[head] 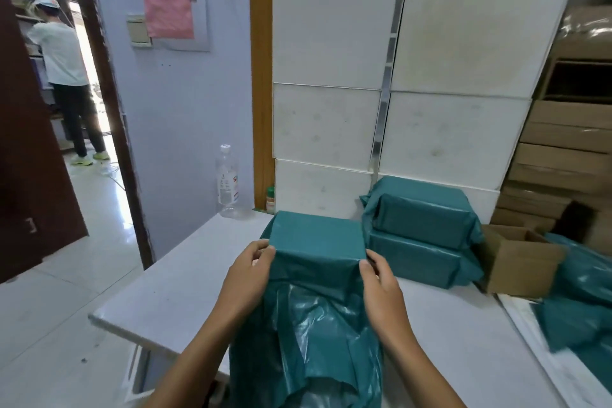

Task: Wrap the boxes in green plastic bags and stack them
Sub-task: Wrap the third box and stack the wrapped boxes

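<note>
Head view: left hand (pixel 250 270) and right hand (pixel 381 281) pinch the green bag (pixel 308 324) at the near corners of the box (pixel 316 235) inside it, mid-counter (pixel 172 288). Bag's open end overhangs the near edge. Two wrapped boxes (pixel 420 232) stacked just right; open cardboard box (pixel 520 258) beyond, contents hidden. Left counter bare.

Both bare forearms reach forward and up from the bottom edge, angled slightly toward each other. The left hand (pixel 249 270) is curled, its thumb and fingers pinched together at the tips, knuckles turned outward to the left. The right hand (pixel 380 278) mirrors it, thumb and fingers closed in a pinch, back of the hand facing up. The hands are level and apart.
</note>
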